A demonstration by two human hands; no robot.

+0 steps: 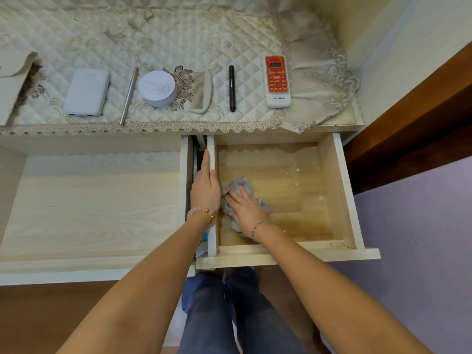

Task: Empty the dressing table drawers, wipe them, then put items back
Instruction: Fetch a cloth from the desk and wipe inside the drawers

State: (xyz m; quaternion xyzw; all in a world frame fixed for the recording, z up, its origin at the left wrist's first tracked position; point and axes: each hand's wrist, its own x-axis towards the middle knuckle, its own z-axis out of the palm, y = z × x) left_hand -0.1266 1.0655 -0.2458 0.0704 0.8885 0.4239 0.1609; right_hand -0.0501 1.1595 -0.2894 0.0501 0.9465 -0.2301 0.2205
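Two drawers of the dressing table are pulled out. The right drawer (332, 190) has a bare wooden bottom with small white specks. My right hand (246, 209) presses a crumpled grey cloth (240, 185) flat against the bottom near the left wall. My left hand (205, 185) rests along the top of the right drawer's left wall, fingers stretched forward. The wide left drawer (89, 205) holds nothing. On the quilted tabletop lie a white power bank (86, 92), a thin metal stick (129, 94), a round white jar (158, 88), a comb (201, 91), a black pen (232, 88) and a red-and-white remote (278, 81).
A lace-edged cloth (329, 80) hangs over the table's right end. A brown wooden frame (413, 118) runs along the right, with a lilac surface (421, 238) below it. My legs in jeans (229, 315) stand under the right drawer's front.
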